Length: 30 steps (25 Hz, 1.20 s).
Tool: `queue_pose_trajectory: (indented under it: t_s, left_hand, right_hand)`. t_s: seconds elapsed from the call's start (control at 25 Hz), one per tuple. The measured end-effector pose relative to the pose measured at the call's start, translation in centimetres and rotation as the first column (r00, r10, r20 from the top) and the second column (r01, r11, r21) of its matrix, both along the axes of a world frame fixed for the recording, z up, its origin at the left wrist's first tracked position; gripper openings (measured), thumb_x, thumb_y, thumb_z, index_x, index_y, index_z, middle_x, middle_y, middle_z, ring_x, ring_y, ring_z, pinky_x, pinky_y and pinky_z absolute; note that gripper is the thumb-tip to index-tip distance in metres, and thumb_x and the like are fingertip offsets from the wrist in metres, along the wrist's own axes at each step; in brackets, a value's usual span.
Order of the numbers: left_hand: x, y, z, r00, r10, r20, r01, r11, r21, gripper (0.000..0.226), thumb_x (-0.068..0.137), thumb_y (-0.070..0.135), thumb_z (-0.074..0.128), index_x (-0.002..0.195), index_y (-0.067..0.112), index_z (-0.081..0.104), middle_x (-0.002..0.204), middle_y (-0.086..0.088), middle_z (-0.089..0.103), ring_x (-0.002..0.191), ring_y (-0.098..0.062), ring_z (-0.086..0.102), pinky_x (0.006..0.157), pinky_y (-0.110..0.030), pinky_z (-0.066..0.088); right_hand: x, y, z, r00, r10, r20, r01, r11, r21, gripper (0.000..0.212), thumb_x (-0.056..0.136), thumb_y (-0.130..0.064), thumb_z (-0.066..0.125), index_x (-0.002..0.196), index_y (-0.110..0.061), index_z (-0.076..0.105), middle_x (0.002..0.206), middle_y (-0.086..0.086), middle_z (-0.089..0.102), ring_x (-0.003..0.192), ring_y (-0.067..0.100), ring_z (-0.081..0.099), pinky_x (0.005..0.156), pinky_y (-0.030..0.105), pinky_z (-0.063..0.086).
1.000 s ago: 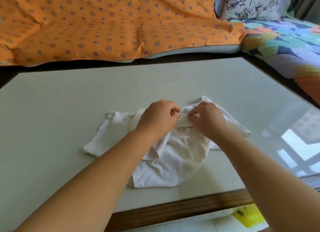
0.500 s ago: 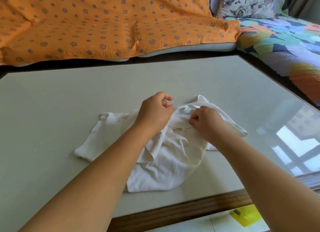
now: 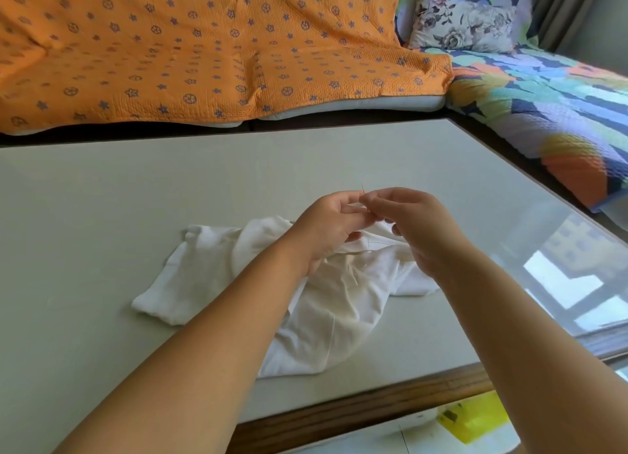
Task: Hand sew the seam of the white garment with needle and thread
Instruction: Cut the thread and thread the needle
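White garment [image 3: 306,304]: lies crumpled on the counter [image 3: 102,233], closer to its wooden front edge than to its far edge, with one sleeve spread out to the left.
Left hand [image 3: 334,224]: held over the garment's far side, fingers curled toward the other hand, fingertips meeting the other hand's at the needle. I cannot tell whether its grip is on anything.
Right hand [image 3: 416,227]: held over the garment's far right part, fingertips [image 3: 368,200] drawn together in a pinch. Its grip appears to be grasping the needle, though the contact is too small to be sure.
Needle [image 3: 363,188]: a thin dark sliver standing upright out of the pinch, above the garment's far edge, where the two hands meet.
Orange quilt [image 3: 204,53]: beyond the garment, past the counter's far edge, draped over cushions.
Floral pillow [image 3: 465,22]: far beyond the garment, to the right of the quilt.
Yellow object [image 3: 472,419]: nearer than the garment and to its right, below the counter's front edge.
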State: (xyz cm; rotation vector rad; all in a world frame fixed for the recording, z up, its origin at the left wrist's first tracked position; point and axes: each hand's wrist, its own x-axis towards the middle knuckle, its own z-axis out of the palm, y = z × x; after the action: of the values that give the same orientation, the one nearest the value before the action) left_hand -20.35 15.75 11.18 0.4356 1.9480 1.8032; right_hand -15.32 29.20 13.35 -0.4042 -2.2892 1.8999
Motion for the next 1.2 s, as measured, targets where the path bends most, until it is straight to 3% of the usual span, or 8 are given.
queue_pose_trajectory:
  t_s: [0.2, 0.32, 0.44, 0.56, 0.72, 0.88, 1.0, 1.2]
  left_hand:
    - [0.3, -0.3, 0.1, 0.996, -0.029, 0.082, 0.022, 0.996, 0.082, 0.021, 0.096, 0.012, 0.06, 0.115, 0.019, 0.065, 0.091, -0.004, 0.073, 0.079, -0.014, 0.072, 0.083, -0.031, 0.058]
    - [0.6, -0.1, 0.0, 0.992, -0.079, 0.096, 0.074, 0.995, 0.062, 0.02, 0.094, 0.016, 0.063, 0.112, 0.021, 0.069, 0.086, 0.002, 0.071, 0.063, -0.008, 0.062, 0.067, -0.025, 0.057]
    - [0.6, -0.2, -0.2, 0.993, -0.076, 0.093, 0.076, 0.997, 0.006, 0.015, 0.092, 0.02, 0.066, 0.106, 0.018, 0.072, 0.082, 0.004, 0.07, 0.053, -0.005, 0.046, 0.051, -0.017, 0.043]
    - [0.4, -0.6, -0.3, 0.991, -0.082, 0.102, 0.085, 0.996, -0.024, 0.016, 0.092, 0.02, 0.066, 0.103, 0.01, 0.074, 0.077, 0.001, 0.066, 0.051, -0.009, 0.032, 0.046, -0.018, 0.025]
    - [-0.3, -2.1, 0.1, 0.991, -0.103, 0.088, 0.112, 0.988, -0.104, 0.013, 0.093, 0.016, 0.063, 0.094, 0.015, 0.076, 0.07, 0.004, 0.062, 0.053, -0.01, 0.024, 0.042, -0.018, 0.019]
    - [-1.4, -4.1, 0.4, 0.999, -0.032, 0.025, 0.036, 0.983, -0.18, 0.013, 0.092, 0.016, 0.063, 0.095, 0.018, 0.076, 0.071, 0.005, 0.065, 0.048, -0.007, 0.027, 0.041, -0.016, 0.021]
    - [-1.7, -5.1, 0.4, 1.0, 0.022, 0.01, -0.02, 0.988, -0.151, 0.014, 0.094, 0.013, 0.06, 0.1, 0.016, 0.073, 0.075, 0.002, 0.071, 0.047, -0.008, 0.024, 0.04, -0.015, 0.022]
    - [-0.8, -4.5, 0.9, 0.993, -0.115, -0.014, 0.112, 0.984, -0.14, 0.016, 0.095, 0.009, 0.058, 0.104, 0.015, 0.07, 0.098, -0.006, 0.076, 0.049, -0.009, 0.023, 0.042, -0.015, 0.023]
  right_hand:
    - [0.1, 0.6, 0.2, 1.0, -0.001, 0.015, 0.007, 0.931, -0.364, 0.005, 0.091, -0.013, 0.064, 0.094, -0.009, 0.067, 0.089, 0.007, 0.071, 0.056, 0.01, 0.049, 0.051, 0.018, 0.042]
    - [0.6, 1.0, 0.3, 1.0, 0.018, -0.019, -0.025, 0.876, -0.482, 0.003, 0.095, -0.012, 0.059, 0.096, -0.009, 0.06, 0.076, 0.006, 0.07, 0.057, 0.012, 0.061, 0.05, 0.018, 0.048]
    - [0.9, 1.9, 0.3, 0.999, -0.006, -0.05, -0.02, 0.86, -0.51, 0.007, 0.098, -0.01, 0.054, 0.093, -0.009, 0.058, 0.07, 0.005, 0.068, 0.062, 0.015, 0.066, 0.053, 0.02, 0.052]
    - [1.0, 2.7, 0.3, 0.996, -0.058, -0.064, 0.02, 0.876, -0.482, 0.01, 0.099, -0.008, 0.051, 0.092, -0.008, 0.058, 0.063, 0.003, 0.063, 0.057, 0.015, 0.063, 0.053, 0.021, 0.052]
    - [0.8, 4.1, 0.0, 0.979, -0.198, -0.046, 0.169, 0.919, -0.355, 0.012, 0.099, -0.007, 0.051, 0.09, -0.008, 0.059, 0.062, 0.002, 0.057, 0.056, 0.016, 0.059, 0.058, 0.025, 0.049]
    - [0.7, 5.1, -0.2, 0.942, -0.331, -0.05, 0.331, 0.943, 0.011, 0.01, 0.098, -0.014, 0.051, 0.097, -0.01, 0.06, 0.066, 0.001, 0.06, 0.06, 0.016, 0.061, 0.064, 0.025, 0.053]
    - [0.8, 4.5, -0.5, 0.944, -0.322, -0.067, 0.329, 0.918, 0.22, 0.011, 0.098, -0.016, 0.048, 0.099, -0.011, 0.058, 0.065, -0.001, 0.061, 0.055, 0.01, 0.06, 0.059, 0.021, 0.05]
    - [0.8, 1.8, -0.6, 0.984, -0.163, -0.075, 0.172, 0.976, 0.132, 0.01, 0.098, -0.016, 0.05, 0.096, -0.01, 0.058, 0.07, 0.003, 0.069, 0.063, 0.015, 0.066, 0.062, 0.026, 0.054]
